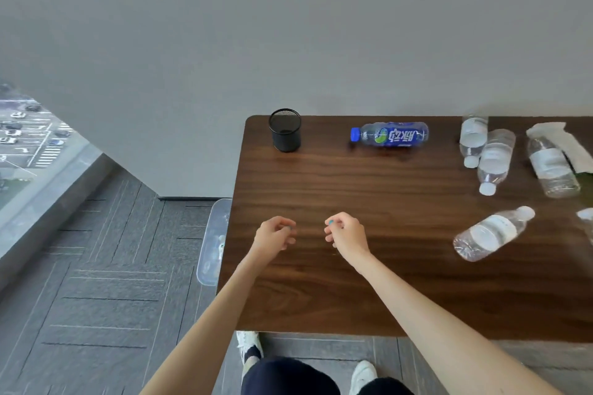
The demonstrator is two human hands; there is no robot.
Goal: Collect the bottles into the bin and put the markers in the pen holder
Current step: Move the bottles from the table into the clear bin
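Both hands, left (pixel 275 232) and right (pixel 345 231), hover loosely curled and empty over the bench (pixel 321 298). Bottles (pixel 390 134) lie scattered at its far right (pen holder (pixel 285 134) far left); bin (pixel 213 244) sits on the floor.

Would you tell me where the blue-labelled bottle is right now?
The blue-labelled bottle lies on its side at the table's far edge, between the black pen holder and the clear bottles.

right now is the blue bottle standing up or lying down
Lying down. The blue bottle rests on its side on the table, blue cap pointing left toward the black mesh pen holder.
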